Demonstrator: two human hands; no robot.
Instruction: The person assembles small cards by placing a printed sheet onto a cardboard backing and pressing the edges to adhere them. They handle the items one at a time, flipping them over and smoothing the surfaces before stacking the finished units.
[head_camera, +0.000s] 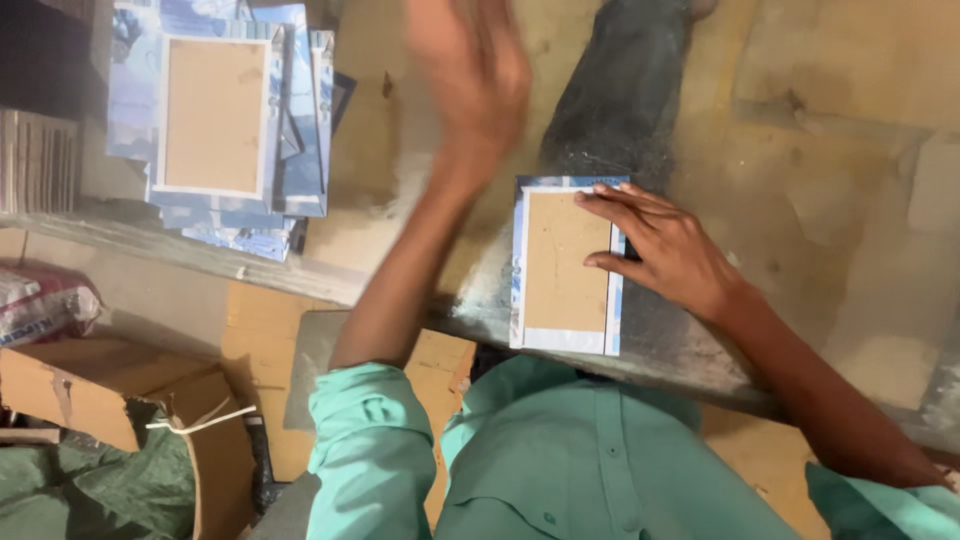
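Note:
A brown cardboard panel wrapped in a blue-and-white paper cover (562, 265) lies on the worn workbench (800, 200) near its front edge. My right hand (668, 248) rests flat on the panel's right edge, fingers spread across the folded paper flap. My left hand (472, 62) is raised above the bench, blurred by motion, fingers extended and holding nothing. It hovers up and to the left of the panel.
A stack of similar blue-covered panels (220, 120) sits at the bench's far left. Below the bench are an open cardboard box (120, 400), green cloth (90, 490) and a printed sack (45, 300). Flat cardboard sheets (270, 340) lie on the floor.

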